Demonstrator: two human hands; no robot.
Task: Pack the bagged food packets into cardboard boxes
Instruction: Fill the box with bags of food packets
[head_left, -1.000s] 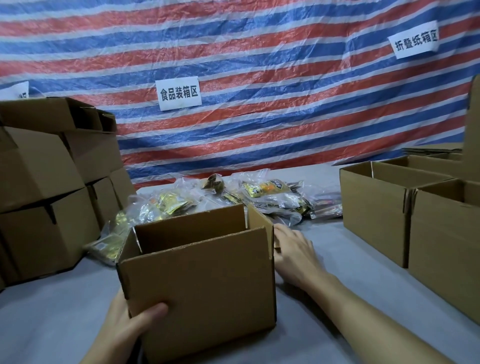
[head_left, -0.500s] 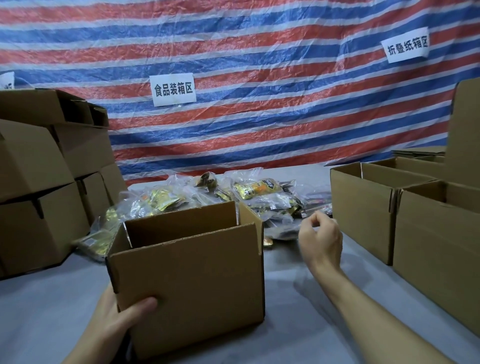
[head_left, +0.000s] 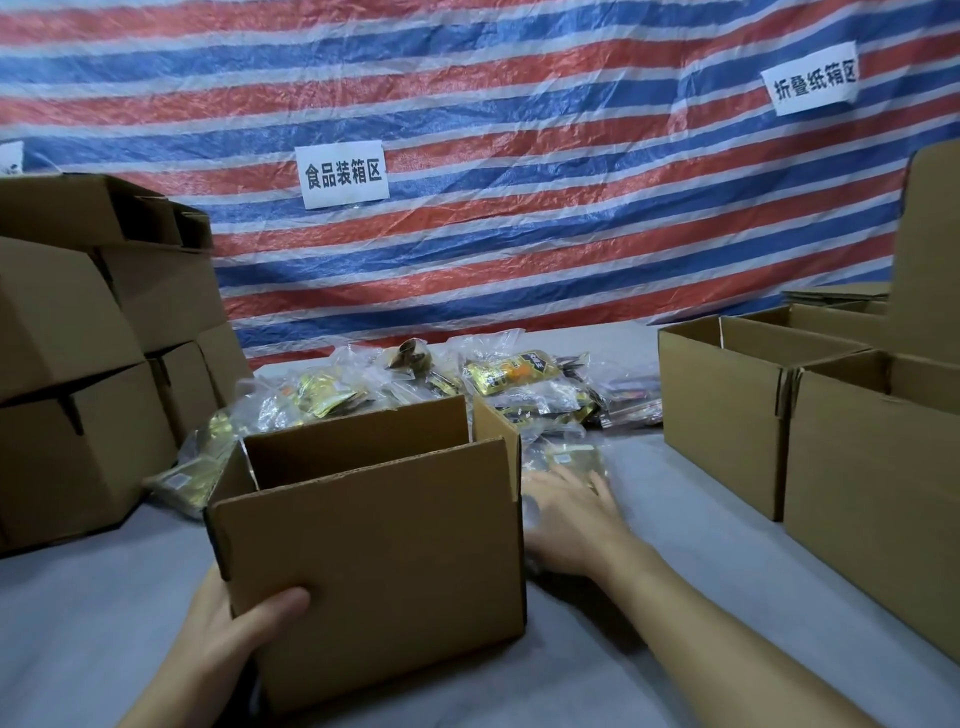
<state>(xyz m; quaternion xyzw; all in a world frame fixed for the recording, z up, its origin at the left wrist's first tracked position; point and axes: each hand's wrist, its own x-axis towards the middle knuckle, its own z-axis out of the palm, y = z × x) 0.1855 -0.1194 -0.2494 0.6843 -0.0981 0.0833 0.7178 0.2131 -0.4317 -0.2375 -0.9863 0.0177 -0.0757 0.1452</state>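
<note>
Gripping the box (head_left: 374, 561) by its near corner, thumb across the front, the left hand (head_left: 223, 639) steadies it. The right hand (head_left: 566, 519), fingers spread flat, covers a packet (head_left: 571, 460) beside the box; the pile (head_left: 415, 384) lies beyond its fingertips. Packing seems barely begun; the box's inside is hidden, and blur obscures any grasp.

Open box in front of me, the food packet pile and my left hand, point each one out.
open box (head_left: 374, 561), head view, middle of its near wall.
food packet pile (head_left: 506, 375), head view, yellow packet on top.
left hand (head_left: 223, 639), head view, base of the thumb.
</note>
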